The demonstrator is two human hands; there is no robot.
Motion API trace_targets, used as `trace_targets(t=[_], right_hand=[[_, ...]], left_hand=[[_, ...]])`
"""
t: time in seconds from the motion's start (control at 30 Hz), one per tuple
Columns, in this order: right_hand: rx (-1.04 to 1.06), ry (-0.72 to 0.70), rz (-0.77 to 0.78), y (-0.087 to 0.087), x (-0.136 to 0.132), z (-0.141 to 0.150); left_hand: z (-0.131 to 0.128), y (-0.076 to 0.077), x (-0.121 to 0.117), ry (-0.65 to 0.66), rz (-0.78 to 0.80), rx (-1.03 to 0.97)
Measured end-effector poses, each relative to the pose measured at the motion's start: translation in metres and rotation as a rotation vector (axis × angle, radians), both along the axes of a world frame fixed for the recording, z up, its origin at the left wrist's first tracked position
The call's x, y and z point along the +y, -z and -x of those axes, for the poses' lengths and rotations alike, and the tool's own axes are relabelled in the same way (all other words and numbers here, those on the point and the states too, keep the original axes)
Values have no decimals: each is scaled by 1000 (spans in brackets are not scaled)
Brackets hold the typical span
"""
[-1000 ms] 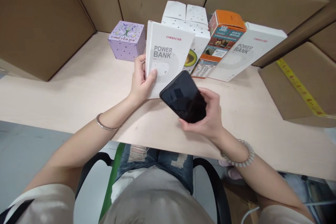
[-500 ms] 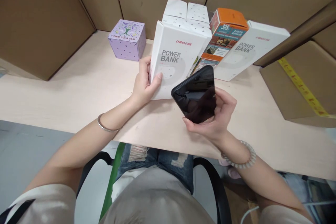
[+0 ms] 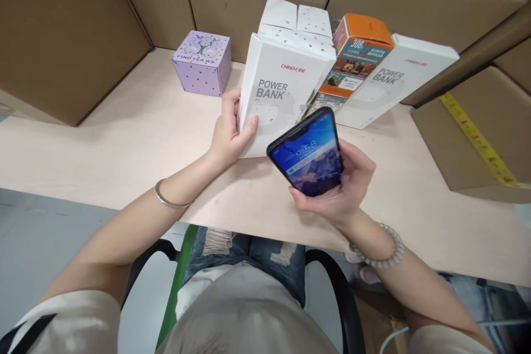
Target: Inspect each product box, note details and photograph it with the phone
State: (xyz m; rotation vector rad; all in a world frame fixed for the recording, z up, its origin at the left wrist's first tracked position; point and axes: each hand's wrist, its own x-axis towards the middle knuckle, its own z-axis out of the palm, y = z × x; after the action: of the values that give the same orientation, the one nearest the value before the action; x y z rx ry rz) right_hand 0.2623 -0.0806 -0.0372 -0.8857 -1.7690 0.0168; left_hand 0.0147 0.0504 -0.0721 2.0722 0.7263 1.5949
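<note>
My left hand (image 3: 229,131) grips the lower left edge of a white box marked POWER BANK (image 3: 279,94), which stands tilted on the pale wooden table (image 3: 124,127). Thumb on the front, fingers behind it. My right hand (image 3: 346,185) holds a black smartphone (image 3: 309,152) above the table's front edge, just right of the box. Its screen is lit and shows a blue lock screen with a clock. The phone's top corner overlaps the box's lower right corner in view.
Behind stand a purple cube box (image 3: 202,62), a white dotted carton (image 3: 296,25), an orange-topped printed box (image 3: 352,63) and a second white POWER BANK box (image 3: 394,86). Cardboard walls surround the table. A cardboard piece with a yellow tape measure (image 3: 477,141) lies at the right.
The phone turned from lying across to more upright in my right hand, and its dark screen has lit up. My left hand shifted the white box slightly to the right.
</note>
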Motion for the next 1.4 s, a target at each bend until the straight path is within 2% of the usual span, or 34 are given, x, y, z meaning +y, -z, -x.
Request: trace_targets(t=[0.2, 0.37, 0.6, 0.7, 0.77, 0.8, 0.87, 0.97, 1.1, 1.17, 1.3, 1.4], right_hand=[[-4, 34, 24, 3, -1, 0], [-184, -15, 144, 3, -1, -2], [-414, -58, 526, -3, -4, 10], [-473, -78, 666, -2, -4, 14], [-497, -97, 704, -2, -4, 15], [-504, -105, 706, -2, -3, 15], [-513, -116, 695, -1, -2, 15], [-515, -129, 680, -1, -1, 14], [-524, -137, 682, -1, 0, 14], [-528, -137, 685, -1, 0, 14], [-530, -146, 693, -1, 1, 14], [-534, -146, 707, -2, 1, 14]], left_hand=[[-6, -8, -10, -75, 43, -14], [1, -22, -5, -221, -53, -158], [46, -56, 22, -507, -237, -369], [70, -57, 34, -638, -212, -363], [87, -50, 47, -714, -93, -358], [95, -46, 54, -720, 18, -349], [110, -36, 69, -590, 305, -317], [128, -28, 82, -460, 435, -256], [148, -26, 87, -240, 402, -224], [161, -24, 93, -180, 345, -234], [182, -16, 115, -212, 227, -285], [183, -11, 130, -342, 226, -307]])
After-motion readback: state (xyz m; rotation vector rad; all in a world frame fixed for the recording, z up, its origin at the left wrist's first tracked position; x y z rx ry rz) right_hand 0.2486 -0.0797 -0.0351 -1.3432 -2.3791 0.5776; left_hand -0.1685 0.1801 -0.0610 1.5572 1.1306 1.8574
